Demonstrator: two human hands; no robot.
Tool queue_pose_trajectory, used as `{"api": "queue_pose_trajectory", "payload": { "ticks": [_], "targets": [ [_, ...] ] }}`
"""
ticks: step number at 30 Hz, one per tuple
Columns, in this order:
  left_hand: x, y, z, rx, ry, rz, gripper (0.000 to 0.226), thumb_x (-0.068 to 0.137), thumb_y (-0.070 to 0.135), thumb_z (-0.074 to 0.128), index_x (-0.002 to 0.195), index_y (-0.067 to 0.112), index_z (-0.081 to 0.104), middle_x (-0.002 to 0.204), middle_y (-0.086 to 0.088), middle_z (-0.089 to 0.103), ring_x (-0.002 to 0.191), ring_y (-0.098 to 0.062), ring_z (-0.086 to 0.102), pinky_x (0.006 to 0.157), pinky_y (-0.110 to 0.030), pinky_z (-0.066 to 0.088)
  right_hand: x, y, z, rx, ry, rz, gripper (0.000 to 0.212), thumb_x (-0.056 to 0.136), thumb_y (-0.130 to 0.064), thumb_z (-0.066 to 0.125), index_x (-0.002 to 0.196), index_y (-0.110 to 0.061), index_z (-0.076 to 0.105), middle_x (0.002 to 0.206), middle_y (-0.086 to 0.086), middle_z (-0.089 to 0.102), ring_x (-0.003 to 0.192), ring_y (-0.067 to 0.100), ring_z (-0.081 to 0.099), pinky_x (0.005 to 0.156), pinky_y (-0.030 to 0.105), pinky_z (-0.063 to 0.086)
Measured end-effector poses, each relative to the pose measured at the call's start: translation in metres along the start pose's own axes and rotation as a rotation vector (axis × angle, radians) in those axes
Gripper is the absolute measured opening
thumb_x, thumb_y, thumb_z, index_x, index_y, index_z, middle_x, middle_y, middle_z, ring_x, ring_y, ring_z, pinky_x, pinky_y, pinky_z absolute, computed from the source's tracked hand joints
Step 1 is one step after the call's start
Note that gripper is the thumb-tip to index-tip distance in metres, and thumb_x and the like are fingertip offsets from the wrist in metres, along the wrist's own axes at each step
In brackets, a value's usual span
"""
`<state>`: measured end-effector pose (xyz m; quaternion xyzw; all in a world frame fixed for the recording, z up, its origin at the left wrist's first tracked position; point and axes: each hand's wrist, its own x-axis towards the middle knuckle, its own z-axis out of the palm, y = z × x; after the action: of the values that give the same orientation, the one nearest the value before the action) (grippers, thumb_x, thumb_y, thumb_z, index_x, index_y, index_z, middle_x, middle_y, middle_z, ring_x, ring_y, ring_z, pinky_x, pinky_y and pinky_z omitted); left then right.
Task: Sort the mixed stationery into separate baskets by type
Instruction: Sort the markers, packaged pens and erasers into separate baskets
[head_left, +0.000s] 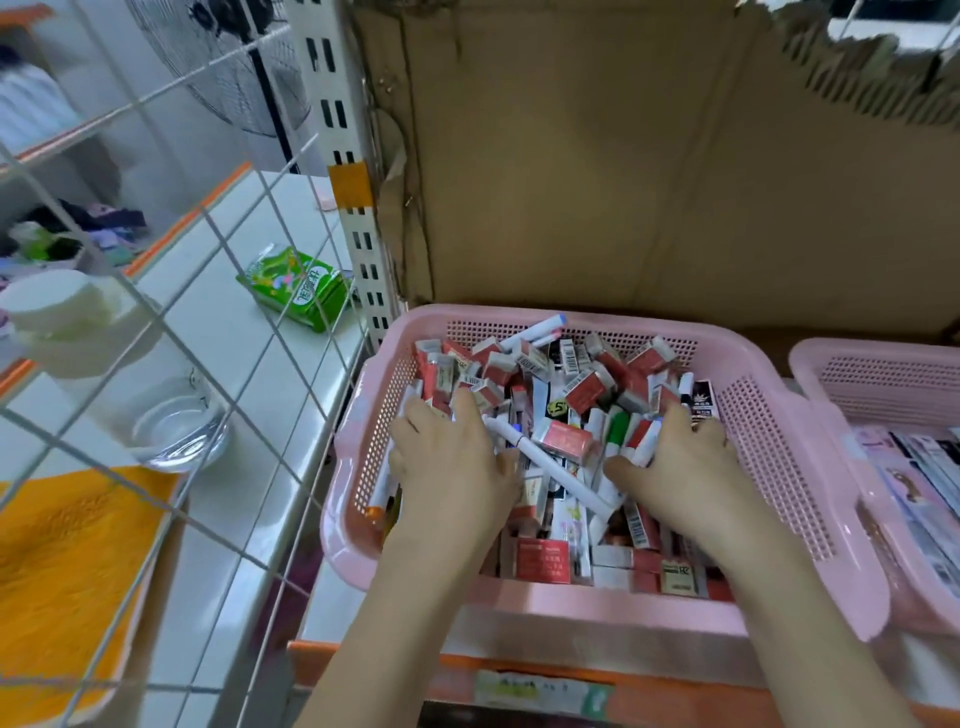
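From the head camera, my left hand (447, 457) lies flat, fingers spread on the jumble in the pink basket (769, 426); my right hand (680, 462) curls around a few pens (641, 441). Erasers (563, 435) and pens are thoroughly mixed, so I judge the sorting barely begun; the second basket (883, 374) holds flat packets

Bare forearms, no sleeves, ringless hands (566, 467)

— Where does the pink perforated plastic basket (810, 467) sit?
— Before the brown cardboard sheet (597, 171).
— And beside it?
— A second pink basket (878, 379) right; the green packet (296, 286) left, behind the wire grid (208, 223).
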<state>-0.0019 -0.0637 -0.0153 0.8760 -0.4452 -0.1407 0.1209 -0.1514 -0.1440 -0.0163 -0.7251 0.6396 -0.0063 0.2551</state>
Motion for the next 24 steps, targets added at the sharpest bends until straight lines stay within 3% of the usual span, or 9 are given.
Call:
{"api": "queue_pose_trajectory", "payload": {
  "ticks": [3, 5, 7, 12, 16, 18, 20, 22, 24],
  "targets": [
    [0.010, -0.001, 0.002, 0.029, 0.019, -0.015, 0.061, 0.092, 0.039, 0.052, 0.139, 0.013, 0.021, 0.131, -0.020, 0.034, 0.121, -0.036, 0.033, 0.098, -0.040, 0.031, 0.001, 0.007, 0.000, 0.059, 0.003, -0.003, 0.100, 0.067, -0.069, 0.063, 0.142, -0.013, 0.026, 0.138, 0.018, 0.035, 0.124, 0.034, 0.042, 0.100, 0.045, 0.042],
    [0.012, -0.003, 0.000, 0.008, 0.040, -0.026, 0.059, 0.090, 0.038, 0.056, 0.133, 0.011, 0.027, 0.127, -0.019, 0.040, 0.118, -0.034, 0.036, 0.092, -0.036, 0.032, -0.002, 0.008, -0.001, 0.058, -0.010, -0.014, 0.120, 0.049, -0.086, 0.049, 0.142, -0.013, 0.027, 0.139, 0.016, 0.034, 0.123, 0.033, 0.043, 0.099, 0.046, 0.043],
    [0.013, -0.003, -0.006, -0.027, 0.039, -0.057, 0.057, 0.089, 0.036, 0.060, 0.129, 0.007, 0.030, 0.125, -0.019, 0.042, 0.117, -0.034, 0.039, 0.089, -0.036, 0.034, -0.005, 0.008, 0.000, 0.048, -0.036, -0.041, 0.123, 0.048, -0.089, 0.046, 0.143, -0.014, 0.025, 0.139, 0.015, 0.035, 0.123, 0.032, 0.044, 0.096, 0.044, 0.043],
    [0.012, -0.004, -0.007, -0.207, -0.025, -0.011, 0.028, 0.089, 0.029, 0.061, 0.093, 0.010, 0.041, 0.104, -0.012, 0.053, 0.103, -0.029, 0.056, 0.081, -0.035, 0.044, 0.002, 0.010, 0.006, 0.018, -0.029, -0.058, 0.104, 0.068, -0.075, 0.057, 0.143, -0.012, 0.023, 0.136, 0.015, 0.035, 0.118, 0.030, 0.046, 0.092, 0.040, 0.046],
    [0.012, 0.004, 0.002, -0.189, -0.103, -0.013, 0.058, 0.088, 0.037, 0.062, 0.125, 0.002, 0.035, 0.113, -0.011, 0.056, 0.097, -0.025, 0.056, 0.070, -0.029, 0.043, 0.010, 0.014, 0.009, 0.072, 0.000, -0.047, 0.081, 0.072, -0.067, 0.060, 0.128, -0.010, 0.041, 0.125, 0.012, 0.045, 0.103, 0.027, 0.055, 0.081, 0.034, 0.050],
    [0.010, 0.007, -0.001, -0.203, -0.136, 0.022, 0.061, 0.088, 0.040, 0.061, 0.128, 0.004, 0.034, 0.108, -0.008, 0.052, 0.088, -0.020, 0.049, 0.062, -0.026, 0.042, 0.014, 0.017, 0.011, 0.114, 0.061, -0.080, 0.062, 0.077, -0.057, 0.060, 0.112, -0.007, 0.051, 0.108, 0.011, 0.058, 0.090, 0.025, 0.058, 0.064, 0.027, 0.045],
    [0.008, 0.008, -0.002, -0.178, -0.150, 0.047, 0.060, 0.086, 0.047, 0.061, 0.124, 0.006, 0.036, 0.107, -0.007, 0.046, 0.085, -0.016, 0.042, 0.059, -0.025, 0.036, 0.015, 0.018, 0.008, 0.162, 0.100, -0.087, 0.046, 0.081, -0.046, 0.061, 0.099, -0.005, 0.051, 0.084, 0.006, 0.059, 0.073, 0.020, 0.055, 0.049, 0.025, 0.032],
    [0.007, 0.008, -0.001, -0.145, -0.173, 0.063, 0.069, 0.081, 0.057, 0.061, 0.123, 0.008, 0.037, 0.113, -0.008, 0.046, 0.084, -0.015, 0.042, 0.063, -0.025, 0.036, 0.016, 0.021, 0.005, 0.190, 0.087, -0.088, 0.042, 0.082, -0.043, 0.061, 0.097, -0.005, 0.051, 0.074, 0.001, 0.055, 0.063, 0.012, 0.053, 0.046, 0.024, 0.028],
    [0.006, 0.012, 0.001, -0.132, -0.249, 0.081, 0.090, 0.074, 0.067, 0.061, 0.132, 0.005, 0.034, 0.109, -0.005, 0.049, 0.084, -0.014, 0.047, 0.062, -0.024, 0.040, 0.018, 0.022, 0.007, 0.180, 0.069, -0.099, 0.054, 0.080, -0.051, 0.062, 0.105, -0.004, 0.054, 0.072, -0.001, 0.057, 0.060, 0.009, 0.054, 0.045, 0.024, 0.029]
  ]
}}
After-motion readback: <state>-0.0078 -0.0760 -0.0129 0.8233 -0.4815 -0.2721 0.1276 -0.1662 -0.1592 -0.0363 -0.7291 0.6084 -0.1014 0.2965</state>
